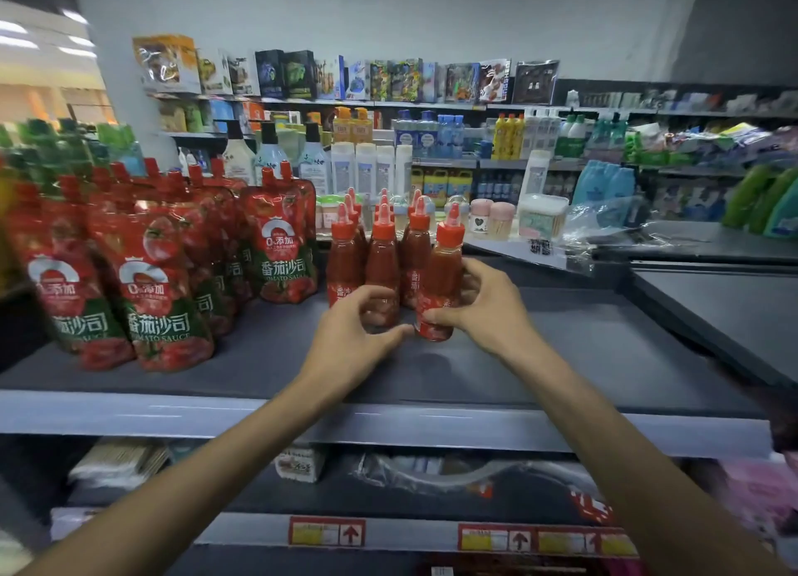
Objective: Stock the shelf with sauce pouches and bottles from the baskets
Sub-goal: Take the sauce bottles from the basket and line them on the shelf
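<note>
Several red tomato sauce pouches [159, 299] stand in rows on the left of the dark top shelf [561, 351]. To their right stand several red sauce bottles [343, 260] with orange caps. My right hand [483, 308] grips the front right bottle [444, 269] near its base, and that bottle stands on the shelf. My left hand [358, 333] curls around the lower part of the bottle beside it [382, 264], thumb stretched toward the right bottle. No baskets are in view.
The shelf's grey front edge [388, 420] runs below my wrists. Right of the bottles lies bare shelf surface. A lower shelf [388, 480] holds wrapped goods. Behind stand small jars [492, 217] and aisles of bottles and boxes.
</note>
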Tool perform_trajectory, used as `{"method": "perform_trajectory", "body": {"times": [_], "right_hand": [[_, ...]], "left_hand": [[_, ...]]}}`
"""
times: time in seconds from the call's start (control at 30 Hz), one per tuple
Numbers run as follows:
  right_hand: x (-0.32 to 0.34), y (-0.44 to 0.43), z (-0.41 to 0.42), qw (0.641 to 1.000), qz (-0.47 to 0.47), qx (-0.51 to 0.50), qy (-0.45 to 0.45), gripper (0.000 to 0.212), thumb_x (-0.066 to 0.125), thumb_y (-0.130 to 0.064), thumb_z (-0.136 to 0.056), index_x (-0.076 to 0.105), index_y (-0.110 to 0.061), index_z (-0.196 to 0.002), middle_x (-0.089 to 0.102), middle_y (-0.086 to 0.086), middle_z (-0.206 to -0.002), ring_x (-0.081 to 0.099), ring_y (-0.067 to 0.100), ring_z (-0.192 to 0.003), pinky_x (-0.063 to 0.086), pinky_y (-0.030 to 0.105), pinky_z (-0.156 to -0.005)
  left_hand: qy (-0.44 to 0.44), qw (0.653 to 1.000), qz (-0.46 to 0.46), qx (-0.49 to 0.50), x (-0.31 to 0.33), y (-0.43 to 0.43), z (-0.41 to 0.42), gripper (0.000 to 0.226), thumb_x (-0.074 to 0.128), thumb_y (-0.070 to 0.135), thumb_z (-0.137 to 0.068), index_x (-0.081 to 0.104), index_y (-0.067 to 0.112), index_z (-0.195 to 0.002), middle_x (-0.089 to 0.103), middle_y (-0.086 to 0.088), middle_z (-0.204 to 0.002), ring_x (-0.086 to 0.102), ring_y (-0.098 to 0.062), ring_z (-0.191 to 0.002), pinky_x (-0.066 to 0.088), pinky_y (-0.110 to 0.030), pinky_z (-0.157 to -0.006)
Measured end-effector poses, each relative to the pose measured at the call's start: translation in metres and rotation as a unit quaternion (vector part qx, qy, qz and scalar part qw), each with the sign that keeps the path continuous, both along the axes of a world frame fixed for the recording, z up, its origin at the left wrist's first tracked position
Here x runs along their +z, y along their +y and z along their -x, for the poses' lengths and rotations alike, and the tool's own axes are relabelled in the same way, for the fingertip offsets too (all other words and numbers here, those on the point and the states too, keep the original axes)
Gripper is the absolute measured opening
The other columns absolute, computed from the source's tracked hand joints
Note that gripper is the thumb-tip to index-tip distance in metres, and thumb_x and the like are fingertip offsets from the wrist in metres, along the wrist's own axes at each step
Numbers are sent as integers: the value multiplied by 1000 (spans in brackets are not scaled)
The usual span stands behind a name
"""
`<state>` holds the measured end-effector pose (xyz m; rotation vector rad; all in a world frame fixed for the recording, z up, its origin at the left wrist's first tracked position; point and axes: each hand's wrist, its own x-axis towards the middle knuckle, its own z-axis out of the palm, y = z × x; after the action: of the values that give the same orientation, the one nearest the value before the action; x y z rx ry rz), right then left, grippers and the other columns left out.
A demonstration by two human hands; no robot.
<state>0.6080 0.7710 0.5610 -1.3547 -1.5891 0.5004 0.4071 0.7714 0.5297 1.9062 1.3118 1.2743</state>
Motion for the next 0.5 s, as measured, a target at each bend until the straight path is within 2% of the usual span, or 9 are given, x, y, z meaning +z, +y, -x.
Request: {"method": "perform_trajectory", "body": {"times": [0.07,0.17,0.27,0.4,0.47,0.5], "right_hand": [[-2,12,2,1000,2,-5,-19,72,96,-13,-60,67,-28,-125,75,-9,-109,72,13,-100,57,42,-97],[-5,22,7,999,7,-7,-39,73,93,-7,-62,66,-26,-127,70,-12,-106,70,14,-104,56,39,-98],[-11,33,10,999,28,3,-26,74,92,-5,-64,63,-23,-130,68,-9,-109,69,17,-106,55,39,-99],[-17,46,10,997,72,23,18,70,91,-3,-69,51,-17,-125,67,2,-120,68,20,-107,56,45,-99],[-18,49,9,996,79,34,28,66,88,-1,-74,49,-13,-125,67,4,-120,68,18,-105,57,40,-95],[-19,50,8,996,80,39,32,64,87,1,-75,49,-12,-126,67,4,-120,67,15,-102,58,33,-90]], "left_hand": [[-22,998,-19,54,1,6,16,34,91,31,-76,70,25,-101,75,12,-92,71,-2,-86,61,-32,-86],[-46,989,-32,136,4,17,38,37,91,34,-75,62,20,-92,72,5,-89,69,-10,-85,58,-36,-80],[-42,986,-5,160,2,31,52,53,94,40,-69,57,16,-99,67,1,-96,66,-17,-90,55,-36,-80],[-29,989,77,125,-3,45,55,74,97,44,-63,57,18,-120,64,1,-113,63,-18,-105,54,-39,-95],[-19,990,91,102,-5,48,53,76,97,43,-65,56,19,-124,63,2,-115,63,-17,-105,54,-37,-92],[-14,991,92,94,-5,51,52,76,96,42,-66,56,19,-126,63,2,-114,63,-16,-104,54,-35,-89]]}}
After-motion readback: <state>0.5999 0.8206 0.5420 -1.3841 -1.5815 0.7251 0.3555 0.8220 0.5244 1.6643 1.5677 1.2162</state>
